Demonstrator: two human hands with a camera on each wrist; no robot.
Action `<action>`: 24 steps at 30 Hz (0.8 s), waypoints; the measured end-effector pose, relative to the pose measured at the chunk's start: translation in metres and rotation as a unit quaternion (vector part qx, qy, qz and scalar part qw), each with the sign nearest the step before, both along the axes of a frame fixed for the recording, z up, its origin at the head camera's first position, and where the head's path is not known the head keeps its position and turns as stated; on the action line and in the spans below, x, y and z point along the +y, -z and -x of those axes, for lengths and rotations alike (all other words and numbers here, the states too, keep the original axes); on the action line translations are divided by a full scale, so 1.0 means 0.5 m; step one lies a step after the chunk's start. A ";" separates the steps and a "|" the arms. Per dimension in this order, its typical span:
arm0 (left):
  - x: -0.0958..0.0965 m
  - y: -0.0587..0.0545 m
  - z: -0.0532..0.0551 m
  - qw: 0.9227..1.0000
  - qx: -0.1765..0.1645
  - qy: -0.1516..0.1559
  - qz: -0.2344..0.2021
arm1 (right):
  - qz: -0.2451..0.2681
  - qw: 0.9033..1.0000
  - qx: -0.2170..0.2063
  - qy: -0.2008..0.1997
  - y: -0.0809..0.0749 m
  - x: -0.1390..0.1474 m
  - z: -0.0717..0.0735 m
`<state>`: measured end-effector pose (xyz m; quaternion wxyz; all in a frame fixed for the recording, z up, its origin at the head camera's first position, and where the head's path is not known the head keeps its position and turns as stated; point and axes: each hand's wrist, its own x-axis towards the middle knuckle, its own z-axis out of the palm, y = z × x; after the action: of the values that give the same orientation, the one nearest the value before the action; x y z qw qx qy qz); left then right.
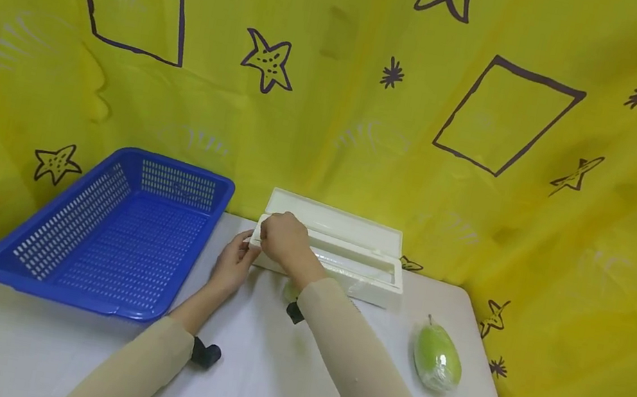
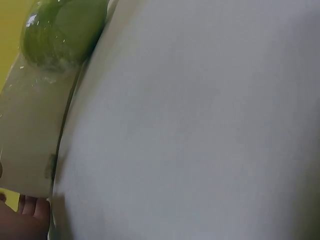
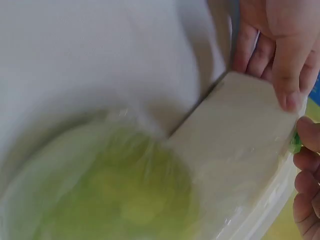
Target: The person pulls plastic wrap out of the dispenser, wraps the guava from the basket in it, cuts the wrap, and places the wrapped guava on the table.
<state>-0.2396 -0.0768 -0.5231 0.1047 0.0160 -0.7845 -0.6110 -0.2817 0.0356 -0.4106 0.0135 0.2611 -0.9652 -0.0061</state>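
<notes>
A white cling film dispenser box (image 1: 363,286) stands at the back of the table with its lid raised and a film roll inside. My left hand (image 1: 233,261) grips its left end, the thumb on the front face in the right wrist view. At that same end my right hand (image 1: 286,239) pinches a small green slider (image 3: 296,144) on the box's front edge. Film stretches from the box over a green oval fruit (image 3: 115,195) in front of it. My right forearm hides most of that fruit in the head view.
A blue plastic basket (image 1: 113,308) stands on the left of the white table (image 1: 262,386). Another green fruit (image 1: 437,355), wrapped in film and with a short stem, lies on the right. A yellow patterned curtain (image 1: 337,89) hangs right behind the table.
</notes>
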 end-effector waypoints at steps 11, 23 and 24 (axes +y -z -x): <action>0.017 -0.002 -0.005 0.998 0.018 -0.022 0.060 | 0.037 0.998 -0.056 -0.015 -0.009 0.083 0.008; 0.000 -0.003 0.003 0.999 -0.037 -0.026 -0.004 | 0.063 0.992 -0.107 -0.036 -0.004 0.103 0.020; 0.000 -0.005 0.004 0.999 -0.039 -0.021 -0.006 | 0.065 0.991 -0.107 -0.035 -0.003 0.103 0.020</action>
<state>-0.2417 -0.0770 -0.5207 0.0865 0.0573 -0.7840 -0.6121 -0.2917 0.0873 -0.4092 -0.0731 0.2926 -0.9496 0.0850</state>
